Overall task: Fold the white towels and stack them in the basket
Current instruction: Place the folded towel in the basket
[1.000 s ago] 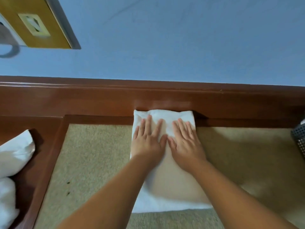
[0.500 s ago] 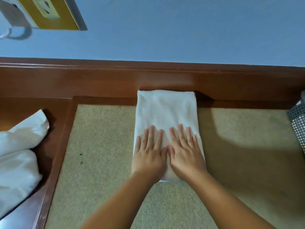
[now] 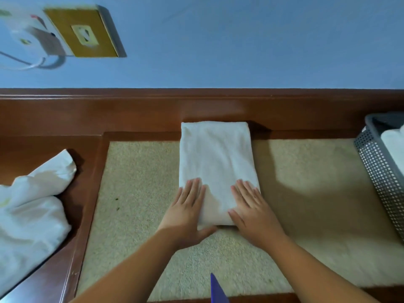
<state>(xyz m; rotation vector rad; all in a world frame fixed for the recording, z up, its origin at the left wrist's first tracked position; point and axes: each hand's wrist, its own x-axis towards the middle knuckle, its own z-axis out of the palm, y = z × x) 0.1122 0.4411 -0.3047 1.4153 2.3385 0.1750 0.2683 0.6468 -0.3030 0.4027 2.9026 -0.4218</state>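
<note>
A white towel [image 3: 215,158] folded into a long narrow strip lies on the beige carpeted surface [image 3: 140,184], its far end against the wooden ledge. My left hand [image 3: 188,212] lies flat on the towel's near left corner, thumb spread along the near edge. My right hand [image 3: 253,213] lies flat on the near right corner, fingers straight. A grey perforated basket [image 3: 380,171] stands at the right edge with a folded white towel [image 3: 393,141] inside it. A heap of unfolded white towels [image 3: 30,206] sits at the left on the wooden border.
A brown wooden ledge [image 3: 131,112] runs along the blue wall behind the carpet. A wall socket plate [image 3: 85,33] with a plug and cable hangs at the upper left. A purple pointed object [image 3: 216,289] pokes in at the bottom edge.
Both hands slid back along the towel toward me and spread apart to its near corners. The view shifted, bringing the basket and the towel heap further into sight.
</note>
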